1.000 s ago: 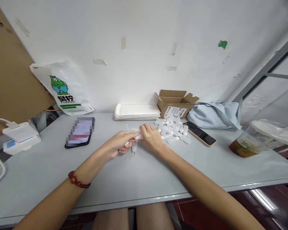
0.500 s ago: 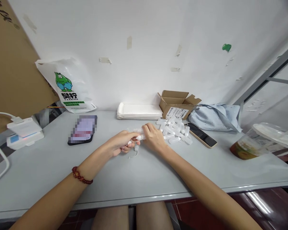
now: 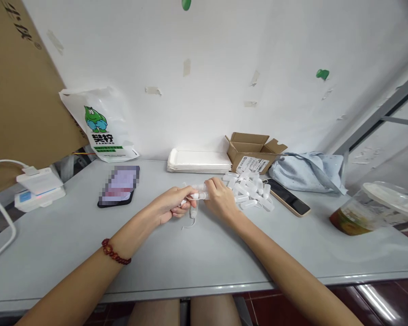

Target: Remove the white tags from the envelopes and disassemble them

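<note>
In the head view both hands meet over the middle of the table. My left hand (image 3: 173, 204) is closed, its thumb and fingers pinching the white end of a small translucent plastic tube (image 3: 201, 195). The other end of that tube lies in the curled fingers of my right hand (image 3: 219, 197). Just below the hands is another translucent piece (image 3: 193, 213) with a thin white curved tail; whether it is held or lies on the table I cannot tell. To the right of my right hand is a loose pile of similar translucent tubes (image 3: 246, 188).
Behind the hands stand a stack of white envelopes (image 3: 199, 159) and an open cardboard box (image 3: 248, 151). A phone (image 3: 288, 198), a pale blue cloth bag (image 3: 307, 170) and a drink cup (image 3: 355, 213) sit right. Leftward are another phone (image 3: 120, 185), a white plastic bag (image 3: 104, 127) and a charger (image 3: 39, 190).
The view has shifted slightly, so the scene sits a little lower. Between my hands the tube is now more exposed, with its white end against my left thumb. Both hands keep their hold.
</note>
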A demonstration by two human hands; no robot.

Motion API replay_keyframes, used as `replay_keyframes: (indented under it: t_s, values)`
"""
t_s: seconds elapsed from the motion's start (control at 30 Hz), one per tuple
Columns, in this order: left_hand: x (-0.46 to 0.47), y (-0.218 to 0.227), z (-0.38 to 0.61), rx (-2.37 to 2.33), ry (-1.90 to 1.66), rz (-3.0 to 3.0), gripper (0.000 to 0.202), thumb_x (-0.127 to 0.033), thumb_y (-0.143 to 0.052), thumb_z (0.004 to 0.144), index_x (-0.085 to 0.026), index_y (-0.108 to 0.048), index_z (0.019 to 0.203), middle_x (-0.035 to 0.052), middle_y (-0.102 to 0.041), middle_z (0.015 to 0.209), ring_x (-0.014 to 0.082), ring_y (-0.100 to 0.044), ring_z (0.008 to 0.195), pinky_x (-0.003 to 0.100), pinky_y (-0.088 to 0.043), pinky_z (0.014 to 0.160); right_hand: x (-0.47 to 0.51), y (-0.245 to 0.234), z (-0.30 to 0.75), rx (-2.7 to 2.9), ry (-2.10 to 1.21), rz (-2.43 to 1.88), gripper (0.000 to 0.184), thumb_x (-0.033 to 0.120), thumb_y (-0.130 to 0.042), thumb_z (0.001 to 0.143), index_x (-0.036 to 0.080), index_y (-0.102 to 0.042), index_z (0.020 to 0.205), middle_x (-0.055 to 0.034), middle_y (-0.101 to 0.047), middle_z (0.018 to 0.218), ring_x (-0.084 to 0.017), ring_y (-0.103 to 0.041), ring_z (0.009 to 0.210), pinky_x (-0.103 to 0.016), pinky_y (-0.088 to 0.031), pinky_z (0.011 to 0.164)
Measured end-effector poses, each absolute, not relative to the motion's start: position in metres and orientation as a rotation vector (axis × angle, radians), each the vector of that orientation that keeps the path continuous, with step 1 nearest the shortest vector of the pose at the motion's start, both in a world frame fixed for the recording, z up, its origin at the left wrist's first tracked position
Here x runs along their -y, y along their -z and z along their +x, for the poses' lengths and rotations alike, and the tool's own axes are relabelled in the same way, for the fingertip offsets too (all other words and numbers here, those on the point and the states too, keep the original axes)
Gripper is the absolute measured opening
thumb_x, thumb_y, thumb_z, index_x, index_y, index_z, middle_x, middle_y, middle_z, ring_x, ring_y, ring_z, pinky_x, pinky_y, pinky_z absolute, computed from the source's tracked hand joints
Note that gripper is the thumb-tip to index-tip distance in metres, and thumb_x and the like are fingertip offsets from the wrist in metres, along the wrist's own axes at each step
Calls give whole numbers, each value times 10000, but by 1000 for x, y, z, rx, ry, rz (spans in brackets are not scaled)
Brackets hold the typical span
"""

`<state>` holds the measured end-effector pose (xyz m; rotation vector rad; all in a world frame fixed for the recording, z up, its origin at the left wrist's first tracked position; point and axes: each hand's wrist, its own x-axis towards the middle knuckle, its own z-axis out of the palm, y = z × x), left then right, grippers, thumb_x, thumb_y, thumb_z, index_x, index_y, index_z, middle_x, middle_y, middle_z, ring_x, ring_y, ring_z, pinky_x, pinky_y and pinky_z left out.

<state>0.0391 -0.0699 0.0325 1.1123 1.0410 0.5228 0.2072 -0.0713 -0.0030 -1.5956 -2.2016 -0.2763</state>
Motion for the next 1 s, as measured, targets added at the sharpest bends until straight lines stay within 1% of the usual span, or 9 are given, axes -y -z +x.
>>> replay_keyframes:
  t_s: [0.13,0.3,0.4,0.47,0.53,0.63,0.73,0.87,1.0]
  values:
    - [67,-33,37,-1001,-701,997,297,-382,-575,771,-103,-607,673,-87,-295,433,4,-156,328,172,-138,344,68,2,212,2018,25,-1521,170,160,-498,720,160,-543,884,-70,-594,888,-177,-531,756,-249,-356,591]
    - [58,-40,28,-924,-1134,712,214,-309,-557,784,-122,-557,680,-99,-298,418,6,-166,297,167,-165,319,69,-8,222,1976,-466,-1326,163,185,-576,636,164,-556,797,6,-577,749,-136,-524,678,-228,-376,605]
    - [50,-40,19,-837,-1153,568,196,-250,-478,779,-131,-517,628,-86,-299,409,18,-189,286,167,-166,301,75,-17,225,2101,-801,-1125,289,152,-597,623,174,-601,911,6,-622,882,-123,-557,742,-207,-397,635]
    - [46,-38,16,-780,-1128,543,169,-220,-442,752,-124,-527,643,-59,-362,438,28,-226,292,169,-177,292,78,-20,225,2181,-929,-1023,384,121,-605,614,187,-615,993,1,-632,991,-116,-572,792,-198,-407,673]
    - [44,-34,16,-753,-1122,550,166,-207,-424,719,-106,-551,687,-20,-444,494,38,-266,303,173,-189,285,80,-20,223,2264,-949,-1008,394,105,-608,606,190,-632,990,4,-645,979,-112,-573,784,-195,-404,681]
    - [42,-29,20,-775,-1130,575,208,-233,-431,711,-84,-576,732,17,-504,558,46,-297,316,177,-189,273,80,-16,220,2354,-868,-1095,309,104,-602,602,181,-640,899,27,-643,804,-98,-541,685,-187,-375,619]
    - [40,-23,23,-845,-1154,640,205,-284,-486,739,-100,-555,677,-4,-481,556,31,-280,314,169,-162,271,77,-12,219,2371,-766,-1160,252,109,-598,608,175,-615,851,29,-619,748,-92,-509,648,-183,-341,581]
    - [35,-11,27,-1034,-1243,776,186,-250,-605,693,-125,-500,604,-41,-441,548,9,-269,332,156,-140,301,74,-9,221,2367,-632,-1204,236,114,-588,633,176,-594,860,11,-604,754,-98,-494,653,-186,-327,585]
    - [32,0,27,-1183,-1264,969,214,-303,-597,695,-143,-491,602,-41,-444,571,22,-288,374,174,-157,345,71,-9,224,2375,-514,-1312,221,148,-590,660,172,-578,879,-22,-596,793,-115,-496,673,-194,-322,588]
